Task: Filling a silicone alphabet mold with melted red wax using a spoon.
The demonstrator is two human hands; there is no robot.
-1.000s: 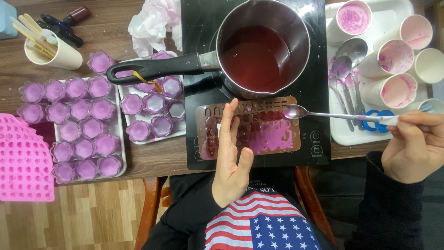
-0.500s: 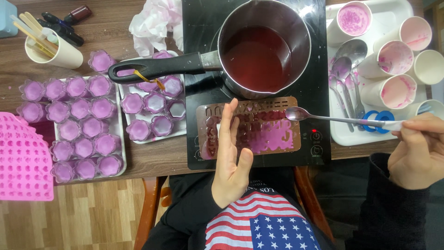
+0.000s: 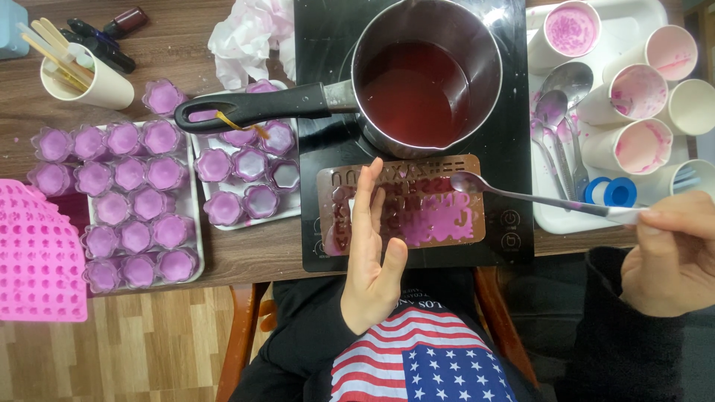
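One saucepan (image 3: 424,74), one letter mould (image 3: 406,205), one spoon (image 3: 521,195). Left hand (image 3: 372,253) flat and open, fingertips resting on the mould's left part. Right hand (image 3: 670,249) pinched on the spoon's handle, bowl hovering over the mould's right edge. Right hand partly cut off; mould's letters hard to make out.

control panel (image 3: 511,229) – sitting at the black cooktop's near right corner, pale round symbols showing | dark bottles (image 3: 104,37) – lying at top left beside a paper cup, labels too small to tell | no signs or packages showing
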